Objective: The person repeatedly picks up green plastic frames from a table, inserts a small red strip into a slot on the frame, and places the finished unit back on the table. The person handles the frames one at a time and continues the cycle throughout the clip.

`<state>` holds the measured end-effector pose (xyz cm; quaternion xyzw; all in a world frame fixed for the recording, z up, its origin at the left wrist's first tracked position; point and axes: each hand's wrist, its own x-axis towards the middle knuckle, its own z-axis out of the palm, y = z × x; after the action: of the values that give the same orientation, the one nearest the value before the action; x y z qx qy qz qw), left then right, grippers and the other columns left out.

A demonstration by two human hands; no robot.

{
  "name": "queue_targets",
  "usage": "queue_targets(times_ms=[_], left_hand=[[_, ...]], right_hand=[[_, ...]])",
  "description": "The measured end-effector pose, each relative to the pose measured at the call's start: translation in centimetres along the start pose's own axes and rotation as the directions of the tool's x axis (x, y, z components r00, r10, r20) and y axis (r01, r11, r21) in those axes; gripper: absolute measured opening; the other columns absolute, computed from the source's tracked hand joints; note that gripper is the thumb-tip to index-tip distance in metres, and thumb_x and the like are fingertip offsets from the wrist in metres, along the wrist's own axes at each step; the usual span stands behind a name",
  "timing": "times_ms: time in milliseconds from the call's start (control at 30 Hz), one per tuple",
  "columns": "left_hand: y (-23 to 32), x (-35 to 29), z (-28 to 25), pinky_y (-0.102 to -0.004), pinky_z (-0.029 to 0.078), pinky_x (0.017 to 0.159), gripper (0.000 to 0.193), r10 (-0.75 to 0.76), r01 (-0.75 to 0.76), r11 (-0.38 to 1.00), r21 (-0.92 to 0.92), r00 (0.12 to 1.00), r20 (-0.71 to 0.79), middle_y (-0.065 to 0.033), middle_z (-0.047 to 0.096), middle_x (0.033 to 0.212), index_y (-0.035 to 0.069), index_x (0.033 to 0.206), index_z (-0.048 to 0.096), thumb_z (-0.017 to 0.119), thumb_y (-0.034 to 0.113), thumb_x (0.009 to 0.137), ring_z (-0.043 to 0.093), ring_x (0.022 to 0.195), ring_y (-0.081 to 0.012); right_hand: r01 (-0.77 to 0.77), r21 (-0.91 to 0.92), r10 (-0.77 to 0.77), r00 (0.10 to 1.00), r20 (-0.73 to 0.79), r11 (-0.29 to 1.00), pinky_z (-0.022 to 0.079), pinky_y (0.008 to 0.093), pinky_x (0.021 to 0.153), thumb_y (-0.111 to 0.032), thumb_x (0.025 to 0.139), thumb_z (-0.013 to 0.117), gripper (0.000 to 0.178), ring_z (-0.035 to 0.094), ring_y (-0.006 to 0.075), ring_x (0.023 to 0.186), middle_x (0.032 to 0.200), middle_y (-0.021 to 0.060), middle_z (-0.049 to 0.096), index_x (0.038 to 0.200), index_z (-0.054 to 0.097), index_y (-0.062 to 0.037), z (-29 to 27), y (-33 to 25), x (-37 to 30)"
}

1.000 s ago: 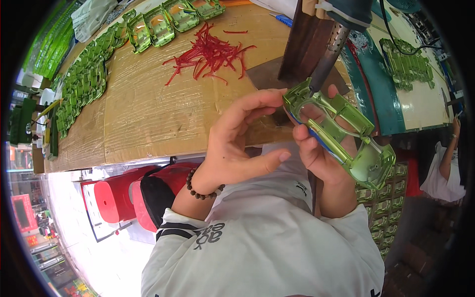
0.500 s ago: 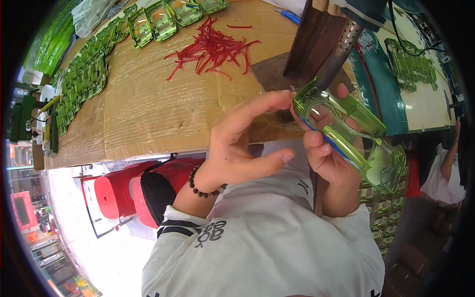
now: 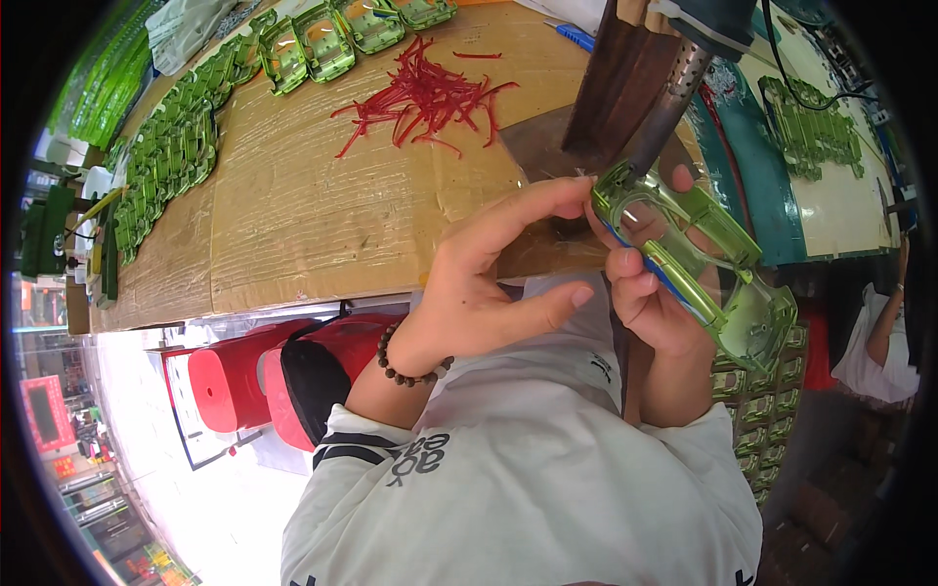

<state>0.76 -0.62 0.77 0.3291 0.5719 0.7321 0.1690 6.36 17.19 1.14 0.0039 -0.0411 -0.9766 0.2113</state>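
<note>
— With what is the desk (image 3: 322,244) covered?
— With brown sheeting (image 3: 293,176), glossy and creased, in which a seam (image 3: 212,254) is seen toward the left.
— And what is laid on it?
— Red strips (image 3: 425,98) are heaped loosely near the middle, with one set apart just beyond the rest. Green frames (image 3: 334,70) are lined up along the far side, and more are packed in rows down the left.
— What is found toward the right?
— A dark plate (image 3: 547,137) is laid flat, and a brown post (image 3: 620,78) is stood on it. A blue knife (image 3: 575,36) is placed beyond the plate.
</note>
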Motion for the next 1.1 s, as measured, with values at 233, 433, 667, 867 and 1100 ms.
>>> queue_targets(times_ms=[233, 433, 667, 867, 1100], left_hand=[[-0.3, 0.0, -0.1, -0.0287, 0.043, 0.087, 0.057, 0.035, -0.035, 0.999, -0.016, 0.999, -0.010, -0.0118, 0.055, 0.111, 0.001, 0.121, 0.048, 0.069, 0.006, 0.069, 0.053, 0.102, -0.0174], [-1.0, 0.7, 0.0, -0.0317, 0.043, 0.085, 0.055, 0.156, -0.152, 0.973, 0.174, 0.988, -0.011, -0.0130, 0.058, 0.107, 0.000, 0.120, 0.049, 0.068, 0.008, 0.069, 0.055, 0.098, -0.0218], [-0.6, 0.8, 0.0, -0.0342, 0.043, 0.080, 0.048, 0.099, -0.107, 0.975, 0.197, 0.994, 0.052, -0.0152, 0.060, 0.099, 0.000, 0.113, 0.055, 0.068, 0.010, 0.068, 0.057, 0.090, -0.0276], [-0.6, 1.1, -0.2, -0.0338, 0.043, 0.080, 0.048, 0.164, -0.187, 0.948, 0.258, 0.980, 0.110, -0.0143, 0.061, 0.100, 0.000, 0.113, 0.055, 0.069, 0.010, 0.068, 0.057, 0.091, -0.0266], [-0.6, 1.0, -0.2, -0.0342, 0.043, 0.080, 0.049, 0.155, -0.182, 0.955, 0.236, 0.980, 0.128, -0.0139, 0.061, 0.105, -0.001, 0.113, 0.055, 0.069, 0.011, 0.068, 0.057, 0.092, -0.0279]], right_hand=[[-0.004, -0.033, 0.004, 1.000, 0.018, 0.999, 0.053, 0.0350, 0.071, -0.049, 0.091, 0.034, 0.060, 0.058, 0.0350, 0.090, 0.114, 0.0179, 0.053, 0.124, 0.041, 0.0011, -0.6, -0.3, 0.2], [0.121, -0.192, -0.077, 0.971, 0.224, 0.974, 0.049, 0.0377, 0.083, -0.047, 0.092, 0.033, 0.059, 0.052, 0.0378, 0.101, 0.118, 0.0210, 0.050, 0.126, 0.037, 0.0011, -2.1, -0.9, 0.1], [0.242, -0.250, -0.178, 0.950, 0.255, 0.938, 0.049, 0.0391, 0.083, -0.044, 0.093, 0.033, 0.054, 0.052, 0.0396, 0.103, 0.115, 0.0220, 0.052, 0.118, 0.044, 0.0024, -1.8, -1.0, 0.4], [0.250, -0.211, -0.221, 0.963, 0.151, 0.945, 0.053, 0.0426, 0.074, -0.049, 0.089, 0.037, 0.061, 0.057, 0.0407, 0.093, 0.108, 0.0240, 0.055, 0.113, 0.048, 0.0061, -1.3, -0.7, 0.3], [0.234, -0.186, -0.225, 0.972, 0.068, 0.954, 0.056, 0.0443, 0.069, -0.054, 0.086, 0.038, 0.068, 0.060, 0.0393, 0.089, 0.106, 0.0251, 0.056, 0.113, 0.048, 0.0079, -0.8, -0.5, 0.1]])
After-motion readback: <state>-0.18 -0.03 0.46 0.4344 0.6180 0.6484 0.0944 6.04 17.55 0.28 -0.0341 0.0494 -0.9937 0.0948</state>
